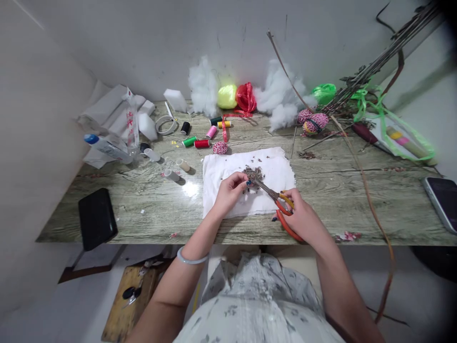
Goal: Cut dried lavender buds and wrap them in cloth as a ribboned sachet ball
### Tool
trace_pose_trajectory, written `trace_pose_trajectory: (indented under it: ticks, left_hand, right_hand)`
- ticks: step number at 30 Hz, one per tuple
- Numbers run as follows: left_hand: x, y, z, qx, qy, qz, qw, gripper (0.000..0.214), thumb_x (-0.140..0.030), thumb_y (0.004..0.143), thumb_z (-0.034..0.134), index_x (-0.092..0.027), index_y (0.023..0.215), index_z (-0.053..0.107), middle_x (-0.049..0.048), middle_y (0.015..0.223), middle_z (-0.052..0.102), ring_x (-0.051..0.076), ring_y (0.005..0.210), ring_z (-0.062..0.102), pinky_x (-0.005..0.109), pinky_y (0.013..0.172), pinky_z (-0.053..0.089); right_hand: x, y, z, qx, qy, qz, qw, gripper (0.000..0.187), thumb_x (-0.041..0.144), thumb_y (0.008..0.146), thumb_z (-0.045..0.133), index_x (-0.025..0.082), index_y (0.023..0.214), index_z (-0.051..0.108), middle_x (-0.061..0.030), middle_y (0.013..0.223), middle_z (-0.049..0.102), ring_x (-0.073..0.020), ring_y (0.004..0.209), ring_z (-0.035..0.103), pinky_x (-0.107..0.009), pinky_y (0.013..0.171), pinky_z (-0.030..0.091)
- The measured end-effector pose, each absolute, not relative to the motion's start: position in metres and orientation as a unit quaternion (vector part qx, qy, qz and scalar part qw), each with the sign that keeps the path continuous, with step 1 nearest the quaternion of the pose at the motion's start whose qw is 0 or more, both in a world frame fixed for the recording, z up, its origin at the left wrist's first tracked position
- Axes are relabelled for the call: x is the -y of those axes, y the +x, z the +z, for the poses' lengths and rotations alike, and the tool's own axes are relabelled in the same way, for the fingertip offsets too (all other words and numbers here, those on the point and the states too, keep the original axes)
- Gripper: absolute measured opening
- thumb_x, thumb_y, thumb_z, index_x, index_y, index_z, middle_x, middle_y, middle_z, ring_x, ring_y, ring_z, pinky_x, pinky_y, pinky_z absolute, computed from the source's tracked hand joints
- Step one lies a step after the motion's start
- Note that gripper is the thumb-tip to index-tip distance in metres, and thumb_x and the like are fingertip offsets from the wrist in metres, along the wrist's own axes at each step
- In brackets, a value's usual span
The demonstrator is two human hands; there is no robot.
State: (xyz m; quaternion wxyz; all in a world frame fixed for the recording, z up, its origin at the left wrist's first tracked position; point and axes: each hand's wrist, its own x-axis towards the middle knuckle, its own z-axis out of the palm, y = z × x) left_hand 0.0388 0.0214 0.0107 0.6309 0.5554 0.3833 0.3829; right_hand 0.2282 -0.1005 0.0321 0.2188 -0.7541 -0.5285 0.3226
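Observation:
My right hand [302, 215] grips a pair of orange-handled scissors [278, 200], blades pointing up and left over a white cloth [221, 171] on the wooden table. My left hand [230, 190] is curled in a pinch right at the blade tips, holding something too small to name. A small heap of dark dried bits [253, 172] lies on the cloth just beyond the fingers. A pale bangle [191, 259] sits on my left wrist.
Several thread spools [202, 143] and a red-white twine ball [220, 147] lie behind the cloth. Stuffing [282, 100], ribbon bundles, dried stems [378, 59] line the back. A black case [97, 218] sits front left, a phone [442, 200] far right, a long twig [371, 205] crosses right.

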Motion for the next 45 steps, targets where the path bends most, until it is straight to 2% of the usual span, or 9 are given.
trace_pose_trajectory:
  ticks: [4, 14, 23, 28, 33, 45]
  left_hand:
    - [-0.0211, 0.0388, 0.0075, -0.376, 0.563, 0.379, 0.631, 0.013, -0.026, 0.075, 0.065, -0.015, 0.080, 0.060, 0.0002, 0.072, 0.061, 0.009, 0.064, 0.054, 0.021, 0.062, 0.040]
    - [-0.0204, 0.0391, 0.0064, -0.370, 0.561, 0.378, 0.637, 0.012, -0.024, 0.076, 0.064, -0.015, 0.081, 0.059, 0.0003, 0.074, 0.062, 0.010, 0.066, 0.055, 0.022, 0.064, 0.040]
    - [-0.0213, 0.0392, 0.0066, -0.358, 0.537, 0.393, 0.655, 0.015, -0.026, 0.074, 0.068, -0.015, 0.080, 0.060, 0.0003, 0.072, 0.063, 0.010, 0.066, 0.055, 0.022, 0.064, 0.041]
    - [-0.0227, 0.0383, 0.0028, -0.347, 0.534, 0.396, 0.662, 0.021, -0.032, 0.073, 0.071, -0.015, 0.080, 0.061, 0.0006, 0.072, 0.062, 0.011, 0.067, 0.055, 0.022, 0.064, 0.041]
    - [-0.0228, 0.0364, 0.0001, -0.351, 0.546, 0.385, 0.657, 0.020, -0.032, 0.075, 0.070, -0.016, 0.082, 0.061, 0.0009, 0.074, 0.063, 0.011, 0.067, 0.055, 0.022, 0.063, 0.040]
    - [-0.0221, 0.0391, 0.0036, -0.350, 0.552, 0.373, 0.658, 0.016, -0.029, 0.074, 0.068, -0.015, 0.079, 0.060, 0.0004, 0.072, 0.062, 0.010, 0.065, 0.052, 0.021, 0.062, 0.038]
  right_hand:
    - [0.1003, 0.2273, 0.0337, 0.534, -0.754, 0.316, 0.216, 0.042, 0.045, 0.068, 0.068, 0.028, 0.093, 0.040, 0.0034, 0.073, 0.057, -0.0182, 0.067, 0.056, -0.026, 0.061, 0.040]
    - [0.0995, 0.2287, 0.0292, 0.536, -0.749, 0.319, 0.225, 0.030, 0.037, 0.073, 0.063, 0.027, 0.089, 0.040, 0.0017, 0.078, 0.064, -0.0183, 0.066, 0.059, -0.025, 0.059, 0.039]
    - [0.1019, 0.2339, 0.0250, 0.543, -0.737, 0.334, 0.223, 0.033, 0.040, 0.075, 0.060, 0.028, 0.097, 0.039, -0.0006, 0.075, 0.066, -0.0222, 0.069, 0.064, -0.028, 0.060, 0.042]
    - [0.1014, 0.2325, 0.0309, 0.549, -0.728, 0.348, 0.218, 0.036, 0.040, 0.074, 0.063, 0.028, 0.097, 0.039, -0.0021, 0.087, 0.069, -0.0225, 0.079, 0.065, -0.028, 0.064, 0.044]
    - [0.1004, 0.2321, 0.0313, 0.550, -0.728, 0.346, 0.219, 0.038, 0.041, 0.073, 0.066, 0.028, 0.097, 0.039, -0.0012, 0.086, 0.067, -0.0217, 0.077, 0.064, -0.028, 0.066, 0.044]
    - [0.0994, 0.2330, 0.0277, 0.549, -0.724, 0.350, 0.229, 0.030, 0.037, 0.074, 0.062, 0.028, 0.093, 0.040, 0.0012, 0.081, 0.065, -0.0200, 0.072, 0.062, -0.027, 0.064, 0.043]
